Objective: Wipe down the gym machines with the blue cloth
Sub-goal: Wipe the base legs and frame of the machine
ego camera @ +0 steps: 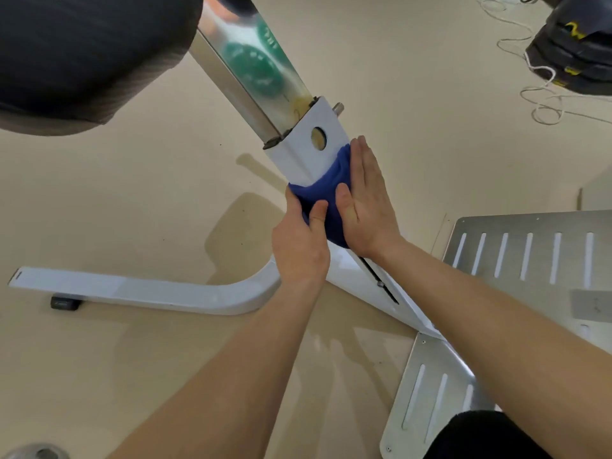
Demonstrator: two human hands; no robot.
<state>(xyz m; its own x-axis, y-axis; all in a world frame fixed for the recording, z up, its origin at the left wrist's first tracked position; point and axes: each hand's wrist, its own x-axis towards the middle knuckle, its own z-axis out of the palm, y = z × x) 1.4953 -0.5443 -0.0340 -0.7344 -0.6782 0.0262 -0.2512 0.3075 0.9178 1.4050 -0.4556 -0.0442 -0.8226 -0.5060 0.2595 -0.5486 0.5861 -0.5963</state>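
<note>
**Blue cloth wrapped on the post, with snag and pinch points close by**

Head view: a soft blue cloth (326, 193) is seen wrapped round the white-painted square steel sleeve (308, 154) of the gym machine, just below a round hole in that sleeve. The cloth is gripped from the left by the left hand (299, 246). Its thumb is laid across the front fold, and its other fingers are hidden behind the post. The right hand (367, 200) is held flat and open, fingers straight and together, and is pressed against the cloth's right side; nothing is clasped by it.

Above the sleeve a polished chrome square tube (245, 77) rises toward a black padded cushion (82, 54). A small metal pin (338, 108) juts out at the sleeve's upper right corner. Below the hands a narrow dark slot (381, 279) runs down the post. A white curved base leg (149, 293) lies on the beige floor, and slotted bare-metal footplates (530, 256) are set to the right.

Several risks can be judged from this:
- If the cloth is pushed upward, its edge could be caught on the pin or on the dark lip where tube meets sleeve, and the wipe would be stalled.
- Fingertips sliding ahead of the fabric could be nipped at that same joint.
- With only flat pressure on the right side, the cloth could slip loose and bunch, so that face would be left unwiped.
- If it is drawn downward, a loose fold could be dragged into the slot.
</note>
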